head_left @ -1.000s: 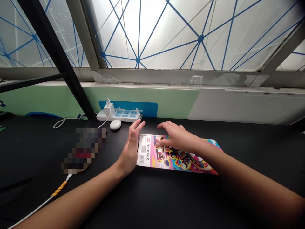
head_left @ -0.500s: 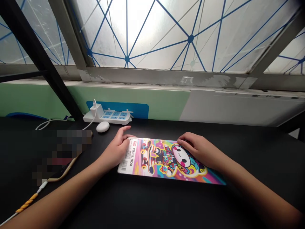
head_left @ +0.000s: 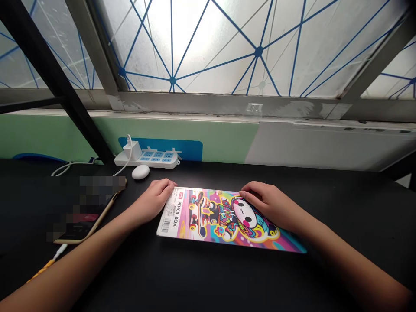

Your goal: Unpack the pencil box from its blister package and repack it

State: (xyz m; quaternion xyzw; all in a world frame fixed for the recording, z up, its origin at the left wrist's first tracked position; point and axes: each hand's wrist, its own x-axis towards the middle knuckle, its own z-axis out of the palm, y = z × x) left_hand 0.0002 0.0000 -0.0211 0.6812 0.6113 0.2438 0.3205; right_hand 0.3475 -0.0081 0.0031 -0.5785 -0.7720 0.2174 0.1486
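A flat pencil box (head_left: 208, 216) with a bright cartoon skateboarder print lies on the black desk (head_left: 208, 277) in front of me. My left hand (head_left: 154, 200) curls round its left end near the "PENCIL BOX" label, fingers closed on the far corner. My right hand (head_left: 271, 206) rests on top of the box toward its right half, fingers bent over the far edge.
A white power strip (head_left: 151, 159) with a plugged-in charger sits at the back by the wall, a small white oval case (head_left: 141, 172) in front of it. A phone (head_left: 87, 212) with a cable lies to the left. A black diagonal frame post (head_left: 65, 91) rises at the left.
My left hand went from upright beside the box to gripping its left end. My right hand slid from the left part to the right half. The box shifted slightly toward me.
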